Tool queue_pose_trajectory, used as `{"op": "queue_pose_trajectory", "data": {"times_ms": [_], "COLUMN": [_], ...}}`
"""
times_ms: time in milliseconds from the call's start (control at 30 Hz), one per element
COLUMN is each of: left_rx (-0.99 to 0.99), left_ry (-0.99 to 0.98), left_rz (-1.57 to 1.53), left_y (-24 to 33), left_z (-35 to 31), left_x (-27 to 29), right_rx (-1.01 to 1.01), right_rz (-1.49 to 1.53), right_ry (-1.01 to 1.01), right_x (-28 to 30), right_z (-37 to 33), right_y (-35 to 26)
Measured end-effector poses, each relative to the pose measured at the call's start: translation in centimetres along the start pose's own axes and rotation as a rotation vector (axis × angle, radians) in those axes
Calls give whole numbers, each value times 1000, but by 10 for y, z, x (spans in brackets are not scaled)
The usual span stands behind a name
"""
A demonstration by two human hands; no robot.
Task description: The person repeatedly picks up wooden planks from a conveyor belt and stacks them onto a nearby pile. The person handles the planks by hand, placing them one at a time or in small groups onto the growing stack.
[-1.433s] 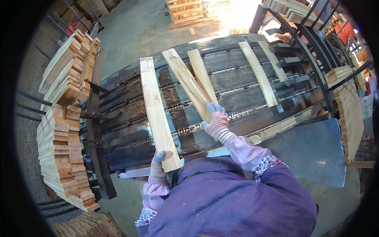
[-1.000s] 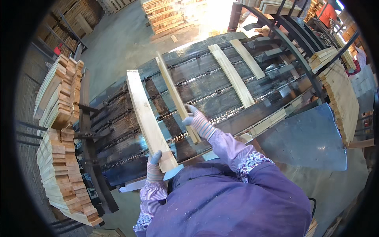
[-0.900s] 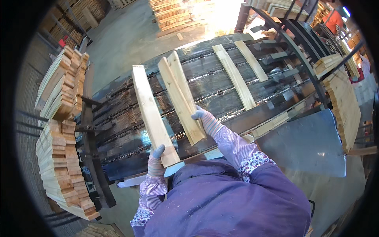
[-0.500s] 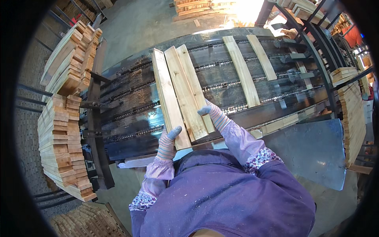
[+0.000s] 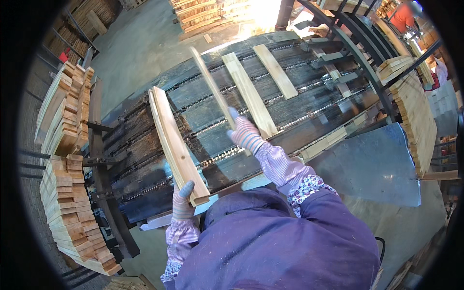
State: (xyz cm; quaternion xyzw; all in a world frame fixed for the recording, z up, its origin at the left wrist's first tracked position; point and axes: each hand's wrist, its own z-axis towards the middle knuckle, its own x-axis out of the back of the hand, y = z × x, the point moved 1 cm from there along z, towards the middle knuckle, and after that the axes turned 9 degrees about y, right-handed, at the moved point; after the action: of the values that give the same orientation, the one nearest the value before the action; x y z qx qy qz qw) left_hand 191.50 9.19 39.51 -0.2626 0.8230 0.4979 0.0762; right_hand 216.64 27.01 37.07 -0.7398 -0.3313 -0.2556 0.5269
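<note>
My left hand, in a striped knit glove, is closed on the near end of a small stack of wooden boards. These boards lie lengthwise, away from me, across a dark chain conveyor. Right of them, my right hand, gloved alike, grips the near part of a single wooden plank. That plank is tipped up on its narrow edge and slightly blurred; my hand hides part of it. Just beyond it, a long board and a shorter board lie flat on the chains.
Tall stacks of boards stand at the left beside a dark metal rail. A grey metal sheet juts out at the right, near another board stack. Dark frame bars rise at the far right, with a person in orange beyond.
My hands have moved apart. The left one has shifted leftward with the boards it holds, while the right one has turned a plank up on edge. The view has also shifted.
</note>
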Motion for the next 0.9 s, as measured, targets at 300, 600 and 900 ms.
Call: {"op": "queue_pose_trajectory", "data": {"times_ms": [300,600,900], "left_rx": [6,62,290], "left_ry": [-102,-99,-126], "left_rz": [-6,3,-154], "left_y": [5,-10,-34], "left_z": [12,48,57], "left_x": [-26,-60,-11], "right_rx": [-31,-11,101], "right_rz": [-223,1048,994], "right_ry": [172,-221,-323], "right_x": [0,-54,-42], "right_z": [16,-55,-70], "right_y": [51,14,-8]}}
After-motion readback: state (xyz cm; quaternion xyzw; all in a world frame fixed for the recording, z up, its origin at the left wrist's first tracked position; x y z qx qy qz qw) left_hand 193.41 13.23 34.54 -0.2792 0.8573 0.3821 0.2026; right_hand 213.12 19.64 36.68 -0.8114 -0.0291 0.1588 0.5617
